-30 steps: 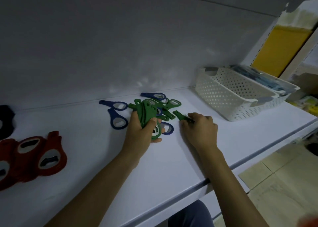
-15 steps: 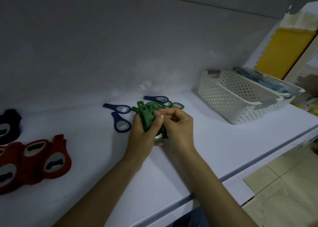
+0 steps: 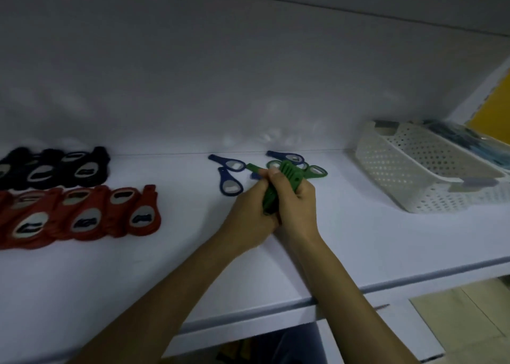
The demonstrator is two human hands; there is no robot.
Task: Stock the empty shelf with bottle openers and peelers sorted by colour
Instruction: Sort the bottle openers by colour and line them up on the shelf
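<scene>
A stack of green bottle openers [image 3: 285,177] stands on edge above the white shelf [image 3: 358,242], gripped from both sides by my left hand [image 3: 249,212] and my right hand [image 3: 296,206]. Behind the hands lie loose blue openers [image 3: 229,177], and one more green opener [image 3: 317,170] peeks out to the right. A row of red openers [image 3: 82,217] lies at the left, with a row of black openers [image 3: 55,167] behind it.
A white perforated basket [image 3: 414,176] stands at the right end of the shelf, with bluish packaged items [image 3: 463,140] behind it. The shelf's front edge [image 3: 386,286] runs across below my forearms. The back wall rises close behind the openers.
My right hand picked up a green opener from the shelf and brought it to the stack in my left hand. Both hands now hold the stack. The view has shifted left, showing more red and black openers.
</scene>
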